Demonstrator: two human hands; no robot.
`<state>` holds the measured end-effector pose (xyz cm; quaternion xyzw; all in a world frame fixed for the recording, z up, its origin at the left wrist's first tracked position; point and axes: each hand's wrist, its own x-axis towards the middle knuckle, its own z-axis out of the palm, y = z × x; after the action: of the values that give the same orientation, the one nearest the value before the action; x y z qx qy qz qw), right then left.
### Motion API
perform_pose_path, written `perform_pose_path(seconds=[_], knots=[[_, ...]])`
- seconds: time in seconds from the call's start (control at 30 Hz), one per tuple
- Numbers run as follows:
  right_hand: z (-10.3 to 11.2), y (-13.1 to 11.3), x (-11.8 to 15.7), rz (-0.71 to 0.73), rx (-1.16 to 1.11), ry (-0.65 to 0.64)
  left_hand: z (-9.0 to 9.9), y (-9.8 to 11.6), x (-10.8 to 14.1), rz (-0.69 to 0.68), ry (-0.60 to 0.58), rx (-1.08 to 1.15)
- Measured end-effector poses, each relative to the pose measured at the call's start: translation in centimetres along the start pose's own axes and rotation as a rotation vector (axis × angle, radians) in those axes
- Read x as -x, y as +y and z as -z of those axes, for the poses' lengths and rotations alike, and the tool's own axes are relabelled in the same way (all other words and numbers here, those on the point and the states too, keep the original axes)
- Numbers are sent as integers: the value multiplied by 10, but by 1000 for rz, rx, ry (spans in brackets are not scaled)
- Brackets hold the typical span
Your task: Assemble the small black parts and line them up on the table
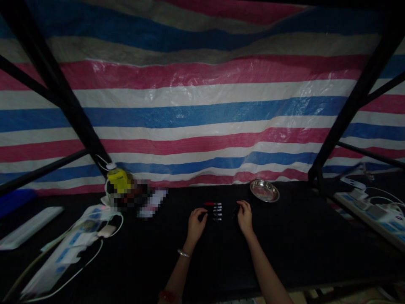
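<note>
Several small, short pieces with silver ends [217,214] lie in a neat column on the black table, their dark parts hard to see against it. At the top of the column is a red piece with a silver end [210,204]. My left hand [196,223] rests just left of the column, thumb and index finger curved with a gap between them. Right of the column, my right hand [245,217] has its fingers curled together beside some small dark shapes [234,212]. Whether those are in its fingers is too dark to make out.
A round metal dish [265,191] stands at the back right. To the left are a yellow bottle [118,178], a power strip [68,249] with cables, and a white bar [31,228]. Another power strip [376,215] lies far right. Black frame posts flank a striped sheet [202,114].
</note>
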<state>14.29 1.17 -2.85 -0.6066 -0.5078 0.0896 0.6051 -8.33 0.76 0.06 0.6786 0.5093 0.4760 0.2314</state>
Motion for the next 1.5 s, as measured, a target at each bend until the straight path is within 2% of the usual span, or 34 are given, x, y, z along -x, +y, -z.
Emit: perform_pose_path(seconds=[0.1,0.3,0.57,0.83,1.1,1.5], knots=[[4,-14,4,93,84,-44,-1,-1,0,23,12,15],[8,-44,13,253,262,-299,-2,-8,0,98,95,110],[6,-49,14,342,293,-426,-3,-10,-1,144,127,160],[6,-49,13,286,272,-469,1,-2,-1,162,100,138],[2,-46,12,240,274,-459,0,-4,0,110,64,96],[-6,-47,7,279,266,-448,1,2,-1,94,52,85]])
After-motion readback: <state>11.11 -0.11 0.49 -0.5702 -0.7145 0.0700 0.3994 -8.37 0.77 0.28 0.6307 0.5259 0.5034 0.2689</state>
